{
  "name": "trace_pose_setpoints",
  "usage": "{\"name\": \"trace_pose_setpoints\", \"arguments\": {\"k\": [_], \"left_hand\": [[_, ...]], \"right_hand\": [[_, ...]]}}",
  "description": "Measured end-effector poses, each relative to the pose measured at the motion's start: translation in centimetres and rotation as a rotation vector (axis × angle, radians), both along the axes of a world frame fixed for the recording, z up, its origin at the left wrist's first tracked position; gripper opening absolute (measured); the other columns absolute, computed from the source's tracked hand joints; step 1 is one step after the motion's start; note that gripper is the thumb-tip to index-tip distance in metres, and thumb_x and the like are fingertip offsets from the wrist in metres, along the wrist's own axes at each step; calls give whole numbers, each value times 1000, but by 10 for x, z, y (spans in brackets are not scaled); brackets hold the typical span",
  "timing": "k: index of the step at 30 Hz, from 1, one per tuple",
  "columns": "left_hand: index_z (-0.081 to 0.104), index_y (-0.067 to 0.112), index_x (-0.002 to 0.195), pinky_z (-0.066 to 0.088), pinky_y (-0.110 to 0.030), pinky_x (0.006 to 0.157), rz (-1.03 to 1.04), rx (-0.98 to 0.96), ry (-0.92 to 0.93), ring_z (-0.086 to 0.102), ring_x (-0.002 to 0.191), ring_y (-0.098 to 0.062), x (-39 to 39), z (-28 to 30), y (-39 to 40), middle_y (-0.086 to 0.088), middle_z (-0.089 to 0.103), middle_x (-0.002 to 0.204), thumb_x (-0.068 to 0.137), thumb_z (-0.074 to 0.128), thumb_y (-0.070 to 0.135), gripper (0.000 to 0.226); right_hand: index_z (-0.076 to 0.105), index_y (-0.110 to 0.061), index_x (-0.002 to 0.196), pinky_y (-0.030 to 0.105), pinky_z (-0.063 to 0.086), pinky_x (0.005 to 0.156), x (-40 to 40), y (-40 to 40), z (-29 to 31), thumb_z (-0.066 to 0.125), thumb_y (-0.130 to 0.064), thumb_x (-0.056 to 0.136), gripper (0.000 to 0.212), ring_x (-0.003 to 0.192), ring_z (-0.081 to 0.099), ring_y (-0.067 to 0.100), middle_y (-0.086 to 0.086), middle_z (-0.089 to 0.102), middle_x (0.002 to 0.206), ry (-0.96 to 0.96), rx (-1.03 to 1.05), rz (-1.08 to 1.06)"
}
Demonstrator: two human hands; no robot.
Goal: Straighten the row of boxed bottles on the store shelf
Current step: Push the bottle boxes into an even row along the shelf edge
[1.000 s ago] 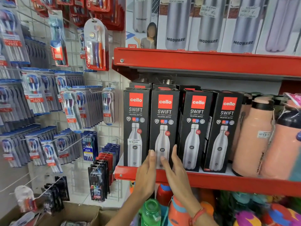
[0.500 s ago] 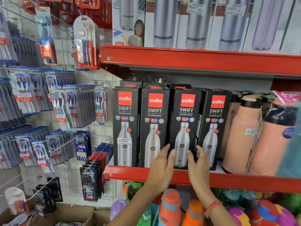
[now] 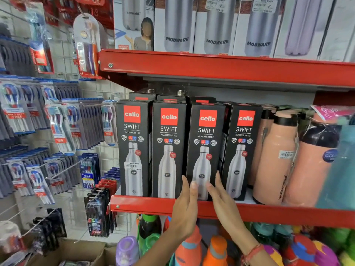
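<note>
My left hand [image 3: 185, 206] and right hand [image 3: 223, 201], fingers spread flat, bracket the third black cardboard "cello SWIFT VACUSTEEL BOTTLE" box [image 3: 204, 150] at frame centre.

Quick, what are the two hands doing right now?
Left hand: open, fingers resting on the lower left edge of the third black Cello Swift bottle box; gripping nothing.
Right hand: open, fingers against the same box's lower right edge; gripping nothing.

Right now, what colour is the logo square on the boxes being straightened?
Red, with white "cello" lettering, on the black boxes; the head view shows it clearly.
</note>
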State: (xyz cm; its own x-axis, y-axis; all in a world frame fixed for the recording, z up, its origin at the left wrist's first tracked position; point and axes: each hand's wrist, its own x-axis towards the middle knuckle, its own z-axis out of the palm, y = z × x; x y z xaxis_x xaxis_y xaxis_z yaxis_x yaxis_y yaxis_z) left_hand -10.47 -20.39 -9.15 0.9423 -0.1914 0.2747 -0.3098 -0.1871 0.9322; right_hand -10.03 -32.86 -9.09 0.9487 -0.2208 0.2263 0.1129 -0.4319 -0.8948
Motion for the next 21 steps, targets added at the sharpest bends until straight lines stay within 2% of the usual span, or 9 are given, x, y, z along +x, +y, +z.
{"name": "trace_pose_setpoints", "arguments": {"k": [4, 6, 8, 11, 13, 15, 17, 19, 21], "left_hand": [[3, 24, 149, 9, -21, 110, -7, 60, -19, 15, 144, -9, -7, 0, 8, 7, 14, 158, 84, 10, 71, 81], [9, 22, 149, 12, -22, 112, 24, 119, -68, 18, 144, -9, -7, 0, 7, 7, 17, 157, 86, 15, 68, 79], [26, 20, 146, 22, -24, 113, 172, 166, -227, 30, 139, -8, -10, 2, 1, 6, 31, 152, 92, 24, 59, 66], [49, 23, 127, 38, -25, 103, 234, 52, -418, 47, 118, 0, -10, 12, -20, 9, 52, 127, 96, 32, 43, 40], [43, 21, 135, 33, -22, 108, 57, 8, -311, 43, 126, 0, -10, 17, -41, 5, 50, 137, 97, 35, 40, 43], [22, 16, 147, 16, -21, 116, -115, 22, -121, 24, 141, -4, -4, 19, -64, 2, 27, 156, 97, 32, 44, 58], [7, 14, 149, 8, -23, 116, -155, 43, -6, 11, 145, -9, 1, 19, -82, 1, 12, 159, 96, 26, 51, 68], [6, 14, 149, 9, -23, 114, -144, 14, 89, 13, 145, -12, 3, 20, -91, -2, 14, 159, 92, 22, 59, 75], [13, 17, 149, 12, -23, 113, -126, -36, 149, 20, 143, -12, 5, 20, -94, -2, 21, 158, 85, 20, 68, 82]], "right_hand": [[12, -46, 146, 33, 32, 103, -7, -1, -2, 37, -56, 91, 61, 135, 42, 21, -1, 48, 144, -23, -21, 23], [19, -42, 147, 29, 31, 102, -10, -3, 0, 41, -54, 91, 61, 135, 40, 17, -6, 46, 145, -38, 3, 36], [37, -34, 143, 24, 31, 99, -15, -8, 4, 45, -46, 93, 53, 127, 47, 9, -10, 47, 142, -111, 53, -21], [54, -19, 131, 26, 36, 91, -16, -26, 8, 47, -30, 96, 38, 109, 52, 11, 4, 58, 132, -275, 57, -280], [48, -12, 134, 31, 35, 100, -10, -43, 8, 46, -27, 96, 41, 122, 48, 21, 11, 51, 137, -304, 26, -363], [32, -9, 144, 34, 25, 111, -2, -57, 8, 45, -31, 96, 54, 138, 33, 24, 12, 36, 150, -233, 19, -330], [19, -13, 149, 38, 18, 118, 6, -66, 8, 43, -40, 95, 65, 144, 23, 23, 10, 22, 157, -132, 71, -253], [10, -21, 151, 41, 17, 119, 10, -72, 8, 40, -49, 93, 71, 145, 21, 21, 6, 17, 160, -52, 124, -181], [7, -28, 151, 39, 19, 119, 10, -76, 8, 38, -54, 92, 72, 144, 24, 19, 2, 18, 160, -35, 137, -144]]}}
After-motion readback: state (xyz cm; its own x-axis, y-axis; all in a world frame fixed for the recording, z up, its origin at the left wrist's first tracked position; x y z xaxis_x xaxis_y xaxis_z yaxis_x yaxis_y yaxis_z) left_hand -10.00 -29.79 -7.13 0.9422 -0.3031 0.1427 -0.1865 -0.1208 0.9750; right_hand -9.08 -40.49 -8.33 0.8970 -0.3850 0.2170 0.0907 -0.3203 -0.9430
